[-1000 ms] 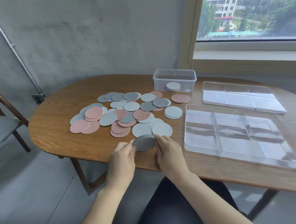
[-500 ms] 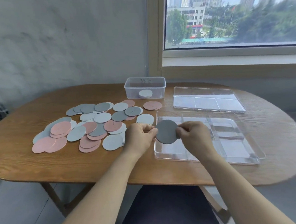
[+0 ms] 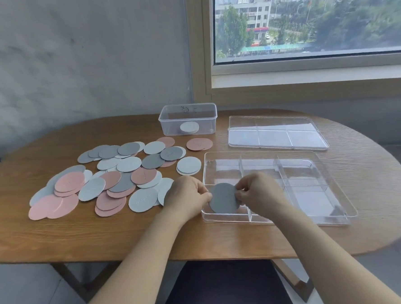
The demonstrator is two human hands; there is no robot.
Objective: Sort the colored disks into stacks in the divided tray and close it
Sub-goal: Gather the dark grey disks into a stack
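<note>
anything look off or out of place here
Only one thing: a stack of white round disks sits inside the small clear plastic tub, apart from the loose pile of pink, grey and white disks. Nothing looks spilled or damaged.

Head-worn view, forward and downward

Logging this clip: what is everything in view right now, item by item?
Loose round flat disks: many, pink, light grey and dark grey, overlapping on the table's left.
Held dark grey disk: one visible, over the tray's near-left compartment.
Clear plastic divided tray: one, right of the loose disks.
Clear flat lid: one, behind the tray.
Small clear plastic box: one, far centre, holding white disks.
Oval wooden table: one, brown.
Window: one, upper right.
Hands: two; the left hand and right hand each pinch the held disk's edge.
</note>
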